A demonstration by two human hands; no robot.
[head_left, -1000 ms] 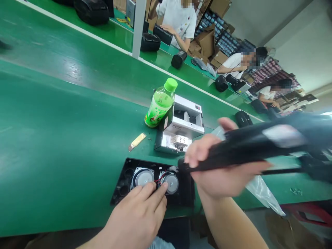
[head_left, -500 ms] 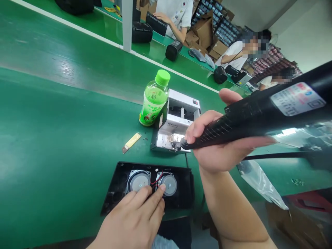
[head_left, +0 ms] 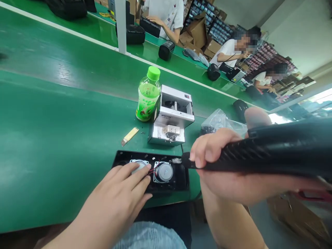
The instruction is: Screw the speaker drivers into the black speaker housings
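A black speaker panel [head_left: 178, 178] with two round silver speaker drivers [head_left: 164, 172] lies at the near edge of the green bench. My left hand [head_left: 121, 192] lies flat on its left part, fingers spread over the left driver. My right hand [head_left: 225, 169] is closed round a black electric screwdriver [head_left: 272, 152], whose tip hovers at the panel's upper right corner. Behind the panel stands a silver screw feeder box [head_left: 172, 119].
A green drink bottle [head_left: 147, 95] stands left of the feeder. A small yellow blade [head_left: 129, 136] lies on the green bench [head_left: 52, 114]. A clear plastic bag [head_left: 220, 121] sits to the right. Other people work with black speakers at the far bench.
The screwdriver tip has come down from the feeder box to the panel's upper right corner. My left hand has slid left over the left driver.
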